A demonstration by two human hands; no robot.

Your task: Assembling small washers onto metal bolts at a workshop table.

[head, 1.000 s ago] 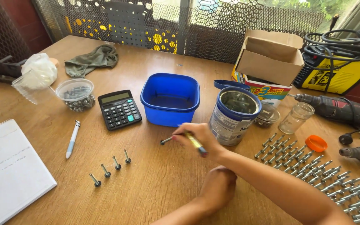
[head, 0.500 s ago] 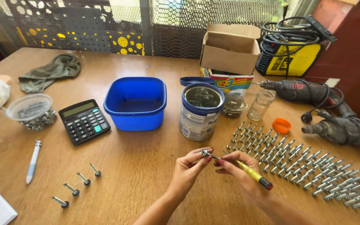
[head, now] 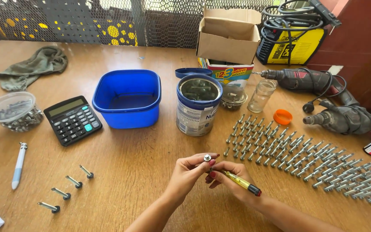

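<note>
Low in the middle of the head view, my left hand [head: 188,172] pinches a small metal bolt [head: 207,158] by its round head, held upright. My right hand [head: 230,177] grips a yellow marker pen [head: 242,183] with a dark red end, its tip at the bolt's head. The two hands touch above the wooden table [head: 142,172]. Just right of them lie several bolts in neat rows [head: 297,161]. Another short row of bolts [head: 67,188] lies at the lower left.
A blue plastic tub [head: 127,99], an open tin can [head: 199,104], a black calculator [head: 73,120], a clear bowl of hardware [head: 13,111], a white pen [head: 19,165], a glass jar [head: 262,95], an orange lid [head: 283,116], a cardboard box [head: 228,36], two power drills [head: 323,101] and a yellow machine [head: 290,41].
The view has swung right and closer. My right hand came back from beside the can, and my left hand took the bolt; both now meet over the table's front, the marker's tip at the bolt head.
</note>
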